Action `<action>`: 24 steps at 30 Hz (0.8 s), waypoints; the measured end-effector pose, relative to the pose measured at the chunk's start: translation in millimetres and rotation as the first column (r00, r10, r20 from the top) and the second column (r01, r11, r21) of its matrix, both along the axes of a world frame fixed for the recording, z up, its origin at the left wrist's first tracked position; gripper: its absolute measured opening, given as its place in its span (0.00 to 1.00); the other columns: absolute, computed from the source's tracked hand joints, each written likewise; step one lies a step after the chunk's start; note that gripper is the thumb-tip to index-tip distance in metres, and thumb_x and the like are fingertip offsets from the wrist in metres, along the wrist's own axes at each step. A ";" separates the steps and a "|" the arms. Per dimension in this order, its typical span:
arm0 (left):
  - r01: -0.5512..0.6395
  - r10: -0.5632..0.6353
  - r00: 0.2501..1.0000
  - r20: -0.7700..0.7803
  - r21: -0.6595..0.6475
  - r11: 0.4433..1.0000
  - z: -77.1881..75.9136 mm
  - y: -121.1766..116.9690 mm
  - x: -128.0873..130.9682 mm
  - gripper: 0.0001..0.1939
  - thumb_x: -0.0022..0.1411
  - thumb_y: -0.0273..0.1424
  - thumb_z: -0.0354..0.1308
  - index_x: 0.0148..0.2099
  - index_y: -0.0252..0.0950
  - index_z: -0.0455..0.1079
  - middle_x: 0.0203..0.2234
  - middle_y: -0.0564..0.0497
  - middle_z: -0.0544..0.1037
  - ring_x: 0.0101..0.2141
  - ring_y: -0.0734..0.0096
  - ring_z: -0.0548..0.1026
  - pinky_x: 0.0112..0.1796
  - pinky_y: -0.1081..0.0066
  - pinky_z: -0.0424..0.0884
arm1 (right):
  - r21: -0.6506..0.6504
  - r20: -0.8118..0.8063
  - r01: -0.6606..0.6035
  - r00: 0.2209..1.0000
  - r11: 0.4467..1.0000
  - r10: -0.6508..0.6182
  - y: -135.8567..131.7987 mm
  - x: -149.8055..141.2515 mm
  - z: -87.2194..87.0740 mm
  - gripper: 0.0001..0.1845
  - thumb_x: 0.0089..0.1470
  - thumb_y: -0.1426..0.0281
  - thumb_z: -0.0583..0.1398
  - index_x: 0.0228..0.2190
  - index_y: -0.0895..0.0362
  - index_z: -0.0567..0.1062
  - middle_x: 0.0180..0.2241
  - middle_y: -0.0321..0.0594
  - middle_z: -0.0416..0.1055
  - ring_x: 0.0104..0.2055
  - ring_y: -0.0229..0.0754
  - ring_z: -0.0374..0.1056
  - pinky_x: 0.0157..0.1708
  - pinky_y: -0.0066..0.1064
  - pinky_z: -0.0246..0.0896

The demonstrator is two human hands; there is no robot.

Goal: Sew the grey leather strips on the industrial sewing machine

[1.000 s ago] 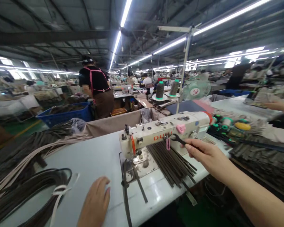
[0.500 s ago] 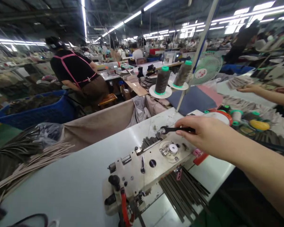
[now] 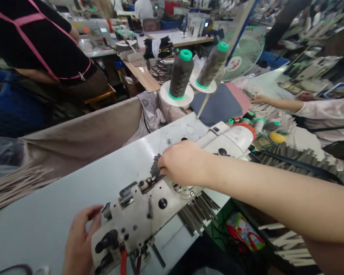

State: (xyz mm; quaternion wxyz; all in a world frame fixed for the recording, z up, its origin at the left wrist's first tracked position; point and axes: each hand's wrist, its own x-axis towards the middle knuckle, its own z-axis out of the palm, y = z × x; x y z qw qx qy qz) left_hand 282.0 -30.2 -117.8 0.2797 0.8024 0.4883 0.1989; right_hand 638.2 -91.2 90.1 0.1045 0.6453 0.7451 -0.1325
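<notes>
A pale industrial sewing machine lies tipped on the white table, its base facing up. My right hand reaches across to its far edge, fingertips pinched together beside a bundle of grey strips. The black wrench seen in this hand half a second ago is hidden behind the fingers. At the near left end of the machine, the thumb and forefinger of my left hand close around a dark knob. More dark strips lie under the machine's right side.
Two thread cones stand on white discs behind the machine, near a green fan. Beyond the table edge hangs a beige cloth bin. One co-worker bends at the left; another's arm reaches in from the right.
My right hand has moved left and down to the machine's far edge, and the wrench is out of sight. My left hand has come in at the machine's end. The view has tipped down.
</notes>
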 end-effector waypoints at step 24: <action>0.681 -0.659 0.732 0.173 -0.188 0.708 113.3 53.1 135.6 0.21 0.63 0.38 0.48 0.46 0.44 0.82 0.44 0.47 0.81 0.47 0.55 0.79 0.50 0.61 0.77 | -0.099 0.112 -0.332 0.933 0.938 0.342 58.6 -36.9 23.8 0.04 0.55 0.73 0.66 0.33 0.55 0.84 0.30 0.39 0.79 0.44 0.50 0.76 0.45 0.38 0.66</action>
